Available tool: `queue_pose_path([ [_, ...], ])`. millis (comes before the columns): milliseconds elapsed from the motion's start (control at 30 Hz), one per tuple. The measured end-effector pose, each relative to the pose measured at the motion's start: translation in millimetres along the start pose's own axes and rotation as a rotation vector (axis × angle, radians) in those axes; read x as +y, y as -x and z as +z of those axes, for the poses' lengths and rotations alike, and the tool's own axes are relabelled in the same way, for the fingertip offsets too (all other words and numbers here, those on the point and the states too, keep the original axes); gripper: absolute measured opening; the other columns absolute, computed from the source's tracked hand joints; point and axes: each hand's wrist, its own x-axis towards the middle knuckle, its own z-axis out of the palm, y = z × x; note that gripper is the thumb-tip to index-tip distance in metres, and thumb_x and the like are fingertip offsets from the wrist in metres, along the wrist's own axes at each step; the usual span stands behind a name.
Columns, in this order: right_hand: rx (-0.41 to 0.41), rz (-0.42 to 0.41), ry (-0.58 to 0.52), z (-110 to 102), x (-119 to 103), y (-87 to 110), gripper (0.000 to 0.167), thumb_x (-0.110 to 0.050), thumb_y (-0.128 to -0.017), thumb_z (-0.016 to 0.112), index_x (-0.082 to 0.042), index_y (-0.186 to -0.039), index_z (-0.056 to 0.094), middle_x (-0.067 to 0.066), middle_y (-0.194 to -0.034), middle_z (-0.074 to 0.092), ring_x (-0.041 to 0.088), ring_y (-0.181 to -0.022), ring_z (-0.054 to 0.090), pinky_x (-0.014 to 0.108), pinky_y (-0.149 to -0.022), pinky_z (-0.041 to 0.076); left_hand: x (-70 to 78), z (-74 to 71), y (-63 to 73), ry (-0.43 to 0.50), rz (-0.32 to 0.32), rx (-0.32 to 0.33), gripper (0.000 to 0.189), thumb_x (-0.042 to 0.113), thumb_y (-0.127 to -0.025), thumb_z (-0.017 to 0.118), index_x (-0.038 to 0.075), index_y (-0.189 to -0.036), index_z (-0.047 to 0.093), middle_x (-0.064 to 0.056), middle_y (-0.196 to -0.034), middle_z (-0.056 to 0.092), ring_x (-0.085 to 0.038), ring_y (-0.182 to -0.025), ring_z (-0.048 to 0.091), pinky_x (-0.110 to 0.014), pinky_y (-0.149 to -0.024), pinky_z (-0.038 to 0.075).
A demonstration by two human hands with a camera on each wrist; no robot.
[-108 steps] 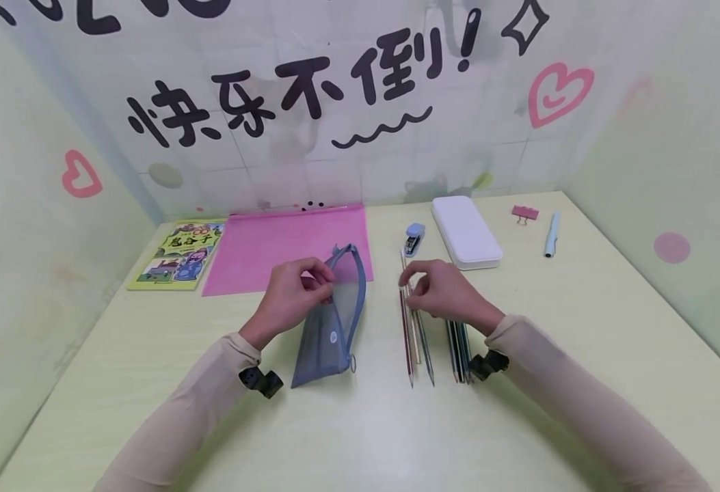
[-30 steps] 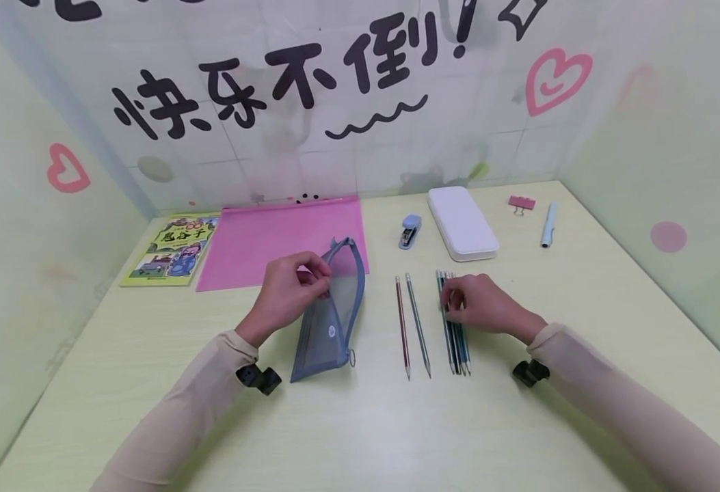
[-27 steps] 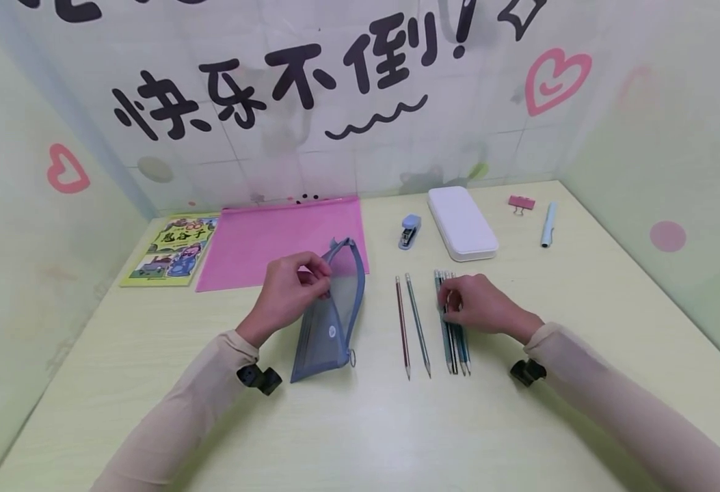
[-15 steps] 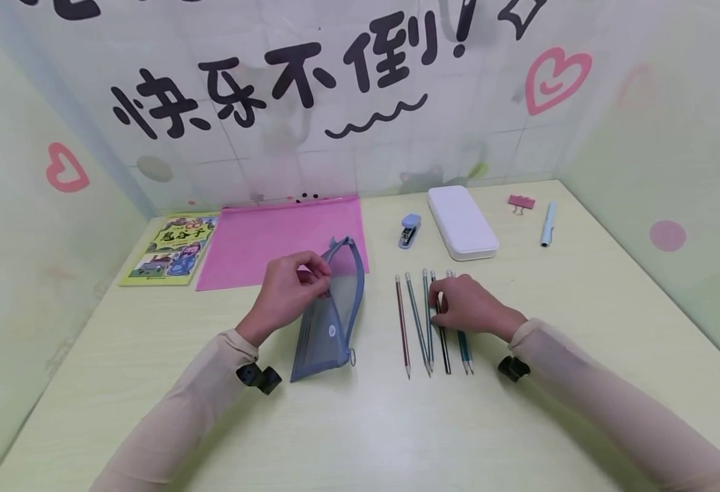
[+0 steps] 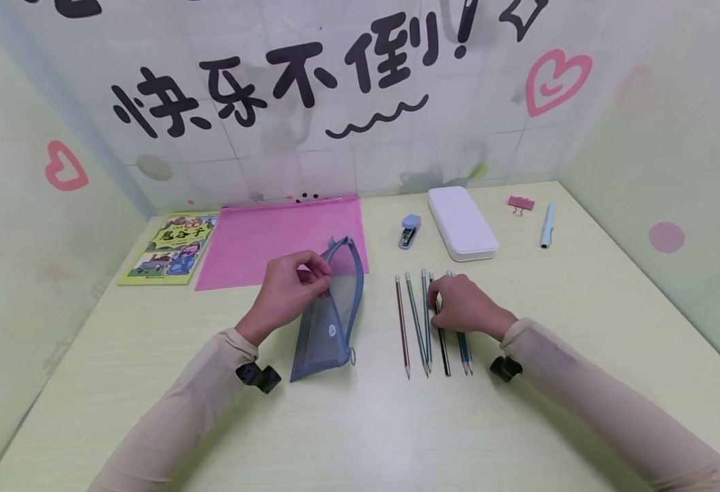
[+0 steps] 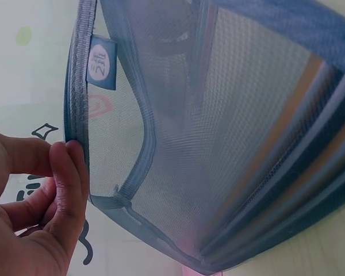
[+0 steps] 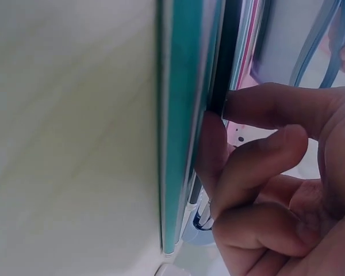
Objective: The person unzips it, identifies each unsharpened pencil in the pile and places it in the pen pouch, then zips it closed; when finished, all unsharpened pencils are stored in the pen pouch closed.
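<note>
- While the left hand pinches the rim of the pouch between thumb and fingers, the mouth stands open toward the pencils.
- Soft mesh: the pouch looks light and floppy, likely to sag shut unless held at the stiff zipper edge, where it is held now.
- Right hand rests over the pencils, which lie side by side on the table between pouch and right sleeve; curled fingers pinch a black pencil.
- Pencils seem thin, stiff, light and prone to roll; mid-shaft is probably the safest grip.
- Behind them: stapler, white case.
</note>
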Motion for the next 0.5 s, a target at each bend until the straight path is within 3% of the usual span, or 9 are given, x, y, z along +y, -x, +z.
queue_pose_path([
  [167, -0.013, 0.01, -0.019, -2, -1, -0.6, 0.013, -0.001, -0.072, 0.071, -0.006, -0.083, 0.069, 0.008, -0.082, 0.063, 0.015, -0.061, 0.054, 0.023, -0.052, 0.044, 0.6, 0.0, 0.9, 0.008, 0.003, -0.002, 0.006, -0.001, -0.088, 0.066, 0.0, -0.093, 0.07, -0.015, -0.088, 0.066, -0.015, -0.067, 0.066, -0.037, -0.067, 0.064],
  [500, -0.028, 0.037, -0.084, -17, -4, -1.2, 0.015, -0.003, -0.077, 0.069, -0.006, -0.091, 0.07, 0.006, -0.073, 0.066, 0.014, -0.06, 0.056, 0.024, -0.054, 0.045, 1.1, -0.3, 1.0, 0.017, 0.006, -0.005, 0.006, -0.001, -0.089, 0.066, 0.001, -0.094, 0.07, -0.015, -0.088, 0.066, -0.016, -0.067, 0.067, -0.042, -0.069, 0.065],
])
